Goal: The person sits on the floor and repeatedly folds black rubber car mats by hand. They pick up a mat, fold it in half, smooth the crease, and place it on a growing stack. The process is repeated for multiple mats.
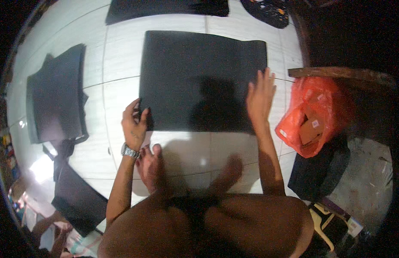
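Note:
A dark, flat rectangle of what looks like folded cloth (pixel 178 77) lies on the white tiled floor in front of me. My left hand (pixel 134 124), with a metal watch on its wrist, rests at the near left corner, thumb apart from the bent fingers. Along the right edge lies my right hand (pixel 261 96), its fingers stretched out flat and partly on the cloth. The shadow of my head and arms falls over the cloth's near half. My bare feet (pixel 148 167) show between the cloth and my bent legs.
A stack of dark folded cloth (pixel 57 94) lies to the left, with another dark piece (pixel 79 198) nearer me. Beyond is one more dark cloth (pixel 165 7). On the right sit a red plastic bag (pixel 294 116), a wooden beam (pixel 337 73) and a pale yellow hanger (pixel 322 232).

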Demonstrator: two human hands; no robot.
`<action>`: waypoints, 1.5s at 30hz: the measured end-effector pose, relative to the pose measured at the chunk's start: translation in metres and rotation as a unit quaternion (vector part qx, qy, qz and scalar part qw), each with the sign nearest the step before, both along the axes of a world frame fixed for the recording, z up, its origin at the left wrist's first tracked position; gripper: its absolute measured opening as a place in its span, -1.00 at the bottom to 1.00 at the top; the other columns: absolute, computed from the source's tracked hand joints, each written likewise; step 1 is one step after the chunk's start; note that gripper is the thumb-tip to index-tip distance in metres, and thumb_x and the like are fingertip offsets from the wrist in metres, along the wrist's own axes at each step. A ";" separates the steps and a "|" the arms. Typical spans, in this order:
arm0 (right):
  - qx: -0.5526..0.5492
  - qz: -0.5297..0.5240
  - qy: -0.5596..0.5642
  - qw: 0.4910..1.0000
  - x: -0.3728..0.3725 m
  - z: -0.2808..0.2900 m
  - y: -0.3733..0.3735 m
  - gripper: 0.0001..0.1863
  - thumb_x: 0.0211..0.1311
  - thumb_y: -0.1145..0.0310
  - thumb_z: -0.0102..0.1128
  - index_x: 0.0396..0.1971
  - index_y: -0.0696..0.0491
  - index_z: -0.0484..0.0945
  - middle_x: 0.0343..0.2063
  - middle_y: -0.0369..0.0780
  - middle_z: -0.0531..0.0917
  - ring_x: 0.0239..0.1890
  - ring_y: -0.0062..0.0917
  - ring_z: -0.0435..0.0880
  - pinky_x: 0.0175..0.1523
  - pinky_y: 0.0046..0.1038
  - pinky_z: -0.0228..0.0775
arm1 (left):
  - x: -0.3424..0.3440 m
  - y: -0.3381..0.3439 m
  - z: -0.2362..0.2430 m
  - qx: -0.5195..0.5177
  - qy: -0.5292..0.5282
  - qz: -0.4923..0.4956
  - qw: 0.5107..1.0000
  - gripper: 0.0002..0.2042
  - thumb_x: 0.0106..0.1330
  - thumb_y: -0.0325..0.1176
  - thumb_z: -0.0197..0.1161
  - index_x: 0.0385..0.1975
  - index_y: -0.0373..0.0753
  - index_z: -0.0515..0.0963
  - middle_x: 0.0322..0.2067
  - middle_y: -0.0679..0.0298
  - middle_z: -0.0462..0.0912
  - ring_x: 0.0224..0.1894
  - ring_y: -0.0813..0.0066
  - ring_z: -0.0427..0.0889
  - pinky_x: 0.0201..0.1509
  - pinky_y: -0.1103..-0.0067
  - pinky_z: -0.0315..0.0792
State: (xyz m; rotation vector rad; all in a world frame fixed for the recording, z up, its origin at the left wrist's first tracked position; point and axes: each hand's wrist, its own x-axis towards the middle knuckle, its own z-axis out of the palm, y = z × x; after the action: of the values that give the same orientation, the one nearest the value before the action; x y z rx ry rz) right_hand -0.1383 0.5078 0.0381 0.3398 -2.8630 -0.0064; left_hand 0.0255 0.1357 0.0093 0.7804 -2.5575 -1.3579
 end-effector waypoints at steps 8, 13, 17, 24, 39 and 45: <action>0.010 0.039 -0.028 0.999 -0.013 -0.004 -0.013 -0.43 0.46 0.24 0.01 0.36 0.21 0.28 0.48 0.07 0.07 0.53 -0.02 -0.04 0.50 0.15 -0.11 | -0.010 0.001 0.002 -0.095 -0.014 -0.063 0.993 -0.45 0.35 -0.14 0.33 0.24 -0.32 0.40 0.13 -0.07 0.50 0.19 0.03 0.43 0.23 0.24 0.37; 0.056 0.036 -0.049 0.997 -0.029 -0.017 -0.027 -0.37 0.44 0.18 0.06 0.38 0.20 0.25 0.49 0.06 0.04 0.55 -0.05 -0.07 0.52 0.14 -0.20 | -0.035 0.015 -0.016 -0.256 0.012 -0.153 0.955 -0.23 0.43 0.07 0.09 0.48 -0.27 0.04 0.52 0.06 -0.02 0.55 -0.01 -0.10 0.56 0.07 -0.13; -0.008 -0.012 -0.045 0.999 -0.040 -0.024 -0.023 -0.26 0.40 0.02 0.09 0.39 0.20 0.22 0.50 0.04 0.01 0.56 -0.06 -0.12 0.51 0.21 -0.31 | -0.046 0.026 -0.030 -0.349 -0.054 -0.184 0.917 -0.19 0.44 0.19 -0.04 0.51 -0.24 -0.04 0.55 0.15 -0.13 0.59 0.13 -0.24 0.57 -0.03 -0.27; -0.087 -0.049 -0.033 0.994 -0.045 -0.047 0.012 -0.19 0.42 -0.09 0.02 0.40 0.25 0.15 0.47 0.09 0.06 0.54 -0.04 -0.07 0.47 0.24 -0.18 | -0.046 0.030 -0.032 -0.382 -0.049 -0.195 0.902 -0.19 0.44 0.16 0.00 0.51 -0.25 -0.03 0.56 0.18 -0.13 0.59 0.15 -0.17 0.55 -0.06 -0.23; -0.106 -0.079 -0.058 0.989 -0.039 -0.031 -0.001 -0.20 0.47 -0.04 -0.03 0.42 0.30 0.07 0.47 0.13 0.04 0.54 -0.03 -0.07 0.51 0.16 -0.21 | -0.049 0.033 -0.034 -0.415 -0.037 -0.187 0.889 -0.21 0.45 0.21 -0.06 0.50 -0.21 0.01 0.54 0.17 -0.06 0.57 0.11 -0.08 0.53 -0.09 -0.15; -0.203 -0.026 -0.168 0.964 0.036 -0.020 -0.052 -0.22 0.46 -0.03 -0.01 0.43 0.23 0.10 0.50 0.01 0.02 0.56 -0.09 -0.09 0.52 0.16 -0.28 | -0.049 0.034 -0.033 -0.419 -0.060 -0.195 0.885 -0.20 0.45 0.21 -0.05 0.50 -0.23 0.01 0.54 0.14 -0.05 0.57 0.08 -0.09 0.52 -0.10 -0.12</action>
State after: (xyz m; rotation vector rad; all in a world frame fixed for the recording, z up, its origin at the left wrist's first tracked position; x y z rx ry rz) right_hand -0.1027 0.4557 0.0180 0.1937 -3.0963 0.6812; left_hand -0.0235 0.1699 -0.0233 0.1884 -3.0670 -0.1263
